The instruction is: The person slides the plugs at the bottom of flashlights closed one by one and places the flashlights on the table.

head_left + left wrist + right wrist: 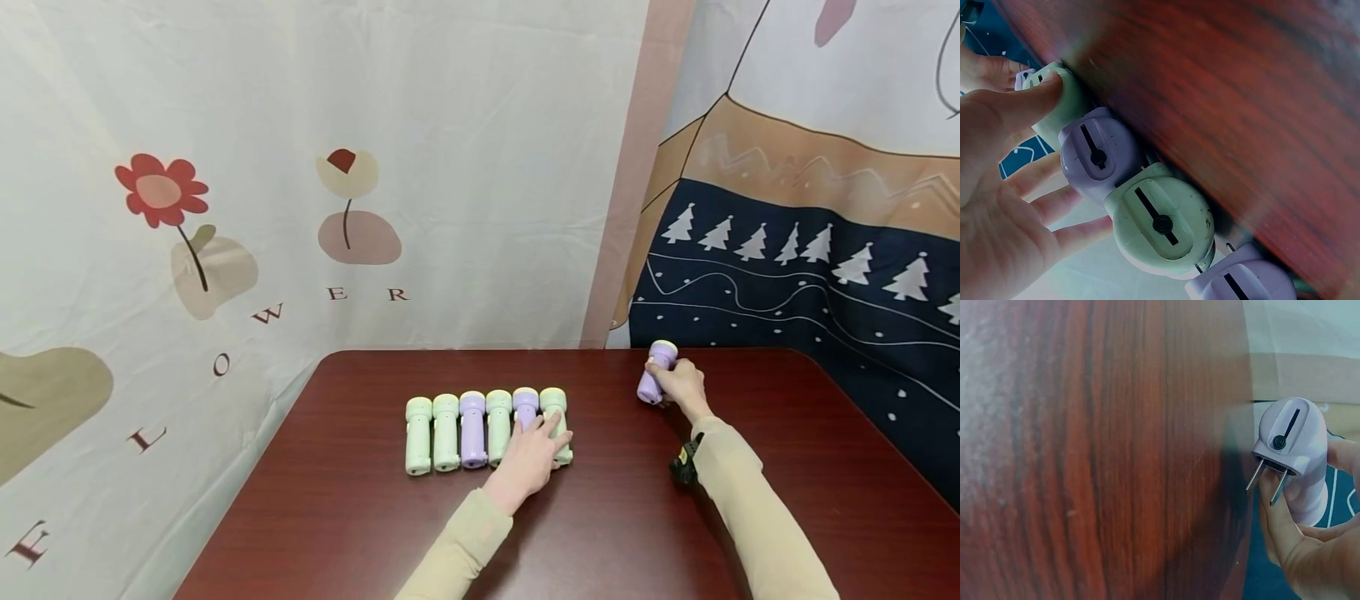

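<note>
A row of small flashlights, pale green and purple, lies side by side on the table. My left hand rests over the row's right end, fingers spread and fairly straight. Its thumb touches the outermost green flashlight; other fingers reach the neighbouring purple flashlight and green flashlight. At the far right, my right hand grips a separate purple flashlight, tilted with its yellow-rimmed head away from me. Two metal plug prongs stick out of its tail in the right wrist view.
The dark red wooden table ends at a back edge close behind the right hand. A pale printed cloth hangs behind it, and a dark blue cloth with white trees hangs at the right. A black device is on the right wrist.
</note>
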The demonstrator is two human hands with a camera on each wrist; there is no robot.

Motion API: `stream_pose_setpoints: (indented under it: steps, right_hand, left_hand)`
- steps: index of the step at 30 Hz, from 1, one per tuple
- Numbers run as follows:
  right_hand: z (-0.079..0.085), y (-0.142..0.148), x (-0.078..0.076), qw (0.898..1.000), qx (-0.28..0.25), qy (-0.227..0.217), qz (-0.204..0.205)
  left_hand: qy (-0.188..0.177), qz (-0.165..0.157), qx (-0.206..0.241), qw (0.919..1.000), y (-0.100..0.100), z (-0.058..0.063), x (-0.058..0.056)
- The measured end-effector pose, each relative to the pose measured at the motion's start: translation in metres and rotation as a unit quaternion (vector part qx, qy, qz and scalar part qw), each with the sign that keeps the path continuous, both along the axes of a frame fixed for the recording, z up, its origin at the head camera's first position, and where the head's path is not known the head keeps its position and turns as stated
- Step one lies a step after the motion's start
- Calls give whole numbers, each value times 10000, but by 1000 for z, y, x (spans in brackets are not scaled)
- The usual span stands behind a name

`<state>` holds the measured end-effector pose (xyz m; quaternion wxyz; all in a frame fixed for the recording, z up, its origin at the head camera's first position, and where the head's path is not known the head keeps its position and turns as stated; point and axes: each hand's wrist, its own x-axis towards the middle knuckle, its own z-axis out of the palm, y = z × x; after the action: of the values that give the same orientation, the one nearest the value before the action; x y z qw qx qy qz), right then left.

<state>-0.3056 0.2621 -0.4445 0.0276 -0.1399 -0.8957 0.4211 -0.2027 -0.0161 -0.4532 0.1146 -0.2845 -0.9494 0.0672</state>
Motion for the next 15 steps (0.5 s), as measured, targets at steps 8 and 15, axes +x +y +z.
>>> stream_pose_setpoints:
  steps: [8,15]
  right_hand:
    - [5,-4,9,10000,-47,14,25]
    - [12,-14,15,9998,-166,74,86]
  left_hand:
    - [-43,28,54,10000,0,0,0]
    - [-18,7,35,10000,0,1,0]
